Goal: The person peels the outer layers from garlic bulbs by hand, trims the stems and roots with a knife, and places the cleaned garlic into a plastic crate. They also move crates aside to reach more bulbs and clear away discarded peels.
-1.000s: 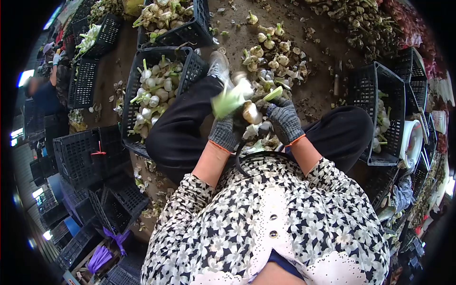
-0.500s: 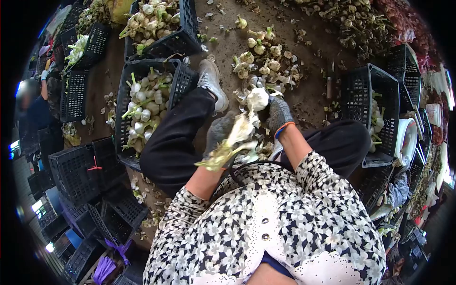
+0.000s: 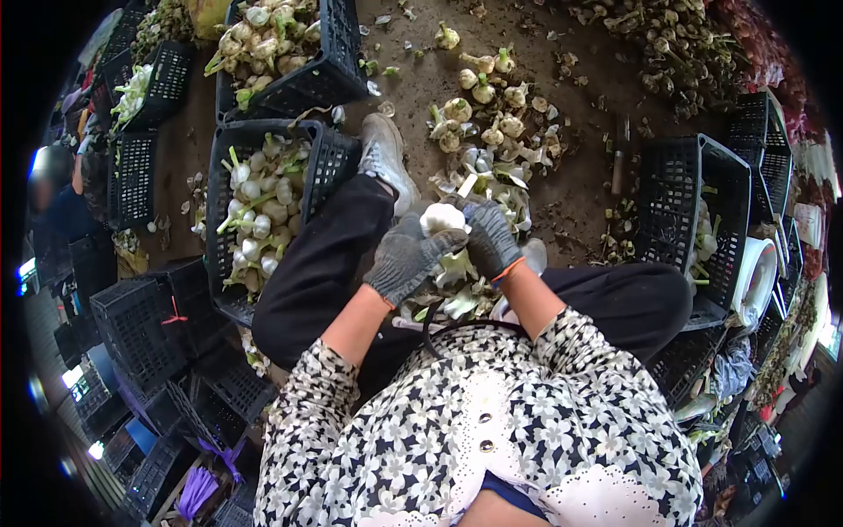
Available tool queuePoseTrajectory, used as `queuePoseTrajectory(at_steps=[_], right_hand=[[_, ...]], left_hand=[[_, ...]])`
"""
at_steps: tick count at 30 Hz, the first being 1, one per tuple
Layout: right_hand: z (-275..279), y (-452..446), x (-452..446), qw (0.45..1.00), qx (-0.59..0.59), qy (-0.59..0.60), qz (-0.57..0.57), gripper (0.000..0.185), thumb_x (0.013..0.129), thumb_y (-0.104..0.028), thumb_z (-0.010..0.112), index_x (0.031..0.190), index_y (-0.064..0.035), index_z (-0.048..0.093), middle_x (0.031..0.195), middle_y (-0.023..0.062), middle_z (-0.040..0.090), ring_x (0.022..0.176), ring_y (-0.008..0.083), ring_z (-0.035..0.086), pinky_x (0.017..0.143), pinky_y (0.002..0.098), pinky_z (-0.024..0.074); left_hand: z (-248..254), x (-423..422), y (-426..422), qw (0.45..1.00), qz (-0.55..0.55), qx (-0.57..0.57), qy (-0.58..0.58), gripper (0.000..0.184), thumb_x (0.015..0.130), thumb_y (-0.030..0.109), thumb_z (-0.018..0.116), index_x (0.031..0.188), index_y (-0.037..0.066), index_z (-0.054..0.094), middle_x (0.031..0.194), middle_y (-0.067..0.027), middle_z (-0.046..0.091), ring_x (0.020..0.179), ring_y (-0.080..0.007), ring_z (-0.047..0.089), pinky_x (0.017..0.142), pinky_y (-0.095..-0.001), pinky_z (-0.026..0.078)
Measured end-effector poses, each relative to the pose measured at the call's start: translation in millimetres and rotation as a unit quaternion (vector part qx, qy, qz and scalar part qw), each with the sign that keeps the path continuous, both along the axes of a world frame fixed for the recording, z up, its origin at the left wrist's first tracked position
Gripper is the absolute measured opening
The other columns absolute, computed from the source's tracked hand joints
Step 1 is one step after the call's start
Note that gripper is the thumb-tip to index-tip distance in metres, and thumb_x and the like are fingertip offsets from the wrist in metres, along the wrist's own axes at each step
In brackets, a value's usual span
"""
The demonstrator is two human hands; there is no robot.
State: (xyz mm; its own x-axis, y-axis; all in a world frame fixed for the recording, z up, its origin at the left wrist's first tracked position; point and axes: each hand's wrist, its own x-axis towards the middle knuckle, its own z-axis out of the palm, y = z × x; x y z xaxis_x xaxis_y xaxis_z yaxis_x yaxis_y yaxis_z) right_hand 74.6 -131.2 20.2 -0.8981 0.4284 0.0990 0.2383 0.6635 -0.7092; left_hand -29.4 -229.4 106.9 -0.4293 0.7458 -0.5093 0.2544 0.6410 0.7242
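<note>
A peeled white garlic bulb is between my gloved hands, above a pile of loose garlic skins on the ground. My left hand is closed around the bulb from the left and below, its thumb along the lower side. On the other side, my right hand has its fingers curled against the bulb's right edge. A short pale stem stub sticks up just beyond the right fingers. Both gloves are grey knit with orange cuffs. The right fingertips are partly hidden.
Unpeeled garlic bulbs lie ahead on the dirt floor. At left stands a black crate of trimmed garlic, with another full crate beyond it. A third crate is at right. Another person works at far left.
The long strip of dry leaves and skin has gone from my left hand. That hand has moved up onto the bulb, which has come left and closer to me with my right hand.
</note>
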Motion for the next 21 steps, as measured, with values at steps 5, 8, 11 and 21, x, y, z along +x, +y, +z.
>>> queuePoseTrajectory(at_steps=[5, 8, 11, 21], right_hand=[[42.5, -5.8, -43.2, 0.782, -0.606, 0.006, -0.148, 0.022, 0.075, -0.015, 0.060, 0.094, -0.0047, 0.059, 0.076, 0.0046, 0.059, 0.070, 0.0130, 0.052, 0.068, 0.0248, 0.0423], [21.5, 27.0, -66.4, 0.799, -0.560, 0.182, -0.118, 0.032, 0.075, -0.014, 0.061, 0.105, -0.0059, 0.052, 0.086, 0.0064, 0.058, 0.076, 0.0144, 0.052, 0.073, 0.0261, 0.0427], [-43.3, 94.1, -65.0, 0.938, -0.174, -0.008, -0.301, 0.033, 0.064, -0.018, 0.063, 0.095, -0.0095, 0.056, 0.090, 0.0089, 0.058, 0.082, 0.0225, 0.055, 0.076, 0.0304, 0.0432], [-138.8, 182.3, -53.3, 0.894, -0.087, -0.393, -0.199, 0.041, 0.072, -0.022, 0.047, 0.112, -0.0161, 0.046, 0.106, 0.0165, 0.051, 0.099, 0.0312, 0.049, 0.084, 0.0392, 0.0394]], left_hand=[[18.7, -6.1, 8.5, 0.938, 0.245, 0.212, -0.121, 0.043, 0.061, 0.004, 0.067, 0.101, 0.001, 0.051, 0.093, -0.0053, 0.050, 0.081, -0.0138, 0.050, 0.070, -0.0255, 0.043], [52.5, -52.2, -23.4, 0.938, 0.237, 0.163, 0.195, 0.038, 0.060, 0.002, 0.065, 0.096, 0.002, 0.053, 0.096, -0.0073, 0.050, 0.084, -0.0152, 0.050, 0.071, -0.0258, 0.043], [75.6, -100.9, -63.7, 0.807, 0.043, -0.027, 0.588, 0.031, 0.062, 0.010, 0.067, 0.090, 0.003, 0.056, 0.095, -0.0108, 0.051, 0.090, -0.0223, 0.050, 0.078, -0.0306, 0.041], [27.6, -61.7, 7.4, 0.982, -0.100, 0.067, 0.147, 0.028, 0.066, 0.010, 0.063, 0.092, 0.001, 0.056, 0.092, -0.0140, 0.054, 0.087, -0.0268, 0.053, 0.076, -0.0315, 0.042]])
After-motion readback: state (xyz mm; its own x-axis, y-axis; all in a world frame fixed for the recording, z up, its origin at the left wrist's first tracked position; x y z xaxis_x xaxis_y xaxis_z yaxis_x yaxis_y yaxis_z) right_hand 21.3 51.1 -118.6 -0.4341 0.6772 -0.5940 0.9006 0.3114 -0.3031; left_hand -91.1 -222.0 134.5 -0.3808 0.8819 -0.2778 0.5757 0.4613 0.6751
